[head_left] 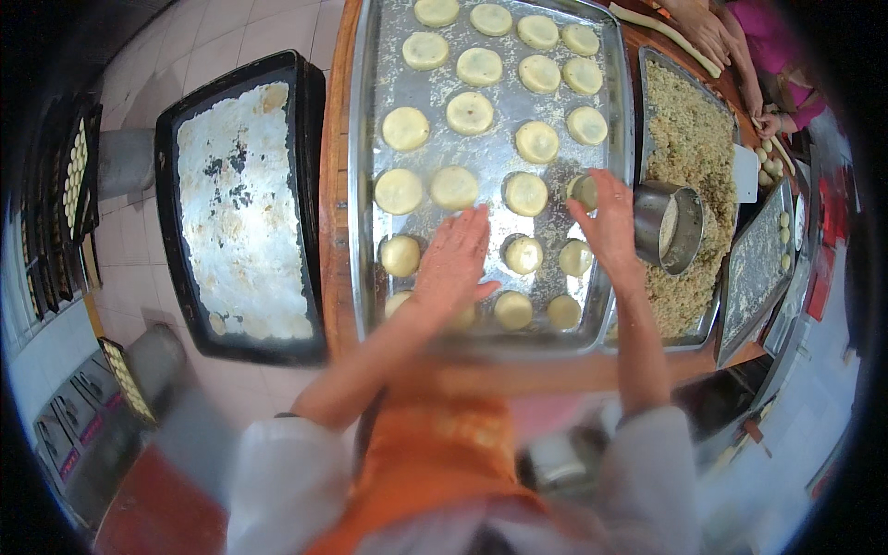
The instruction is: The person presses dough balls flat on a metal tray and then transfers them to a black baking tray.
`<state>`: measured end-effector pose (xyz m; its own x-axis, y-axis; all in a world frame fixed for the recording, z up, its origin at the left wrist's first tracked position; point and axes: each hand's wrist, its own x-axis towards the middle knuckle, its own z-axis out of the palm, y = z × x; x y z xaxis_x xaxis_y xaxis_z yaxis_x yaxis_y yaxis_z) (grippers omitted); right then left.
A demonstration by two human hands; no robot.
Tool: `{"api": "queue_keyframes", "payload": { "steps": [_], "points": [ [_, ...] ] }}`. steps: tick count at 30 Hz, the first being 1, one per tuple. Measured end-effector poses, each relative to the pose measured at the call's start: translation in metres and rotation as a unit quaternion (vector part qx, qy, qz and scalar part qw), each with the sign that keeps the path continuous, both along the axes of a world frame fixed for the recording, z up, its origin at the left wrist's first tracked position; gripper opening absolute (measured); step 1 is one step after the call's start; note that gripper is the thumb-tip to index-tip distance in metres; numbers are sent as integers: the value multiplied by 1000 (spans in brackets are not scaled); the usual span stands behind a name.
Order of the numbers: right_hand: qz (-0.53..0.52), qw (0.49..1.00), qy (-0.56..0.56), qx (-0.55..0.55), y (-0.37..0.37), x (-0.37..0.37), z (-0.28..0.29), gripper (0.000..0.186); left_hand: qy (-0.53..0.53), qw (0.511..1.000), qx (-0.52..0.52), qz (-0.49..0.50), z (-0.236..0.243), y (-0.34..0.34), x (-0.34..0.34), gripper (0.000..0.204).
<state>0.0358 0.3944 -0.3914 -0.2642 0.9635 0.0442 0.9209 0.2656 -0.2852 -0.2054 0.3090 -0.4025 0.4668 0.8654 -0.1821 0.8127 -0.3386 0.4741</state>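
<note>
A large steel tray [361, 139] holds several pale, flat, round dough discs [470, 113] in rows, with light crumbs scattered between them. My left hand [450, 259] lies over the lower middle of the tray, fingers stretched out, partly covering discs there; whether it presses on one I cannot tell. My right hand [606, 222] is at the tray's right side, thumb and fingers curved round a dough disc [581, 191], which they partly hide.
A dark-rimmed baking tray [239, 213] is at left, beside racks [74, 176]. At right are a crumbly-filling tray [689, 120] with a steel ring [655, 222], a tilted tray [754, 277], and a co-worker's hands [712, 37] handling a dough strip [666, 35].
</note>
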Motion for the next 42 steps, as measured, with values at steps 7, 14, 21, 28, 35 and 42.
{"api": "queue_keyframes", "payload": {
  "steps": [7,14,21,28,35,42],
  "points": [
    [-8,1000,-27,-13,2,-3,-21,53,-29,995,88,-38,-40,13,15,95],
    [-79,987,36,134,62,-15,-32,49,-21,996,69,-61,-39,11,17,88],
    [-37,993,-34,109,59,-29,-63,55,-43,996,33,-75,-38,7,17,78],
    [-50,991,-15,121,68,-24,-66,57,-83,995,58,-11,-28,7,11,78],
    [-71,977,191,69,45,-18,-35,57,-31,995,-15,91,-15,-13,-8,68],
    [26,998,-24,-52,-4,8,-31,62,-18,990,-14,136,31,-28,-46,69]
  ]
}}
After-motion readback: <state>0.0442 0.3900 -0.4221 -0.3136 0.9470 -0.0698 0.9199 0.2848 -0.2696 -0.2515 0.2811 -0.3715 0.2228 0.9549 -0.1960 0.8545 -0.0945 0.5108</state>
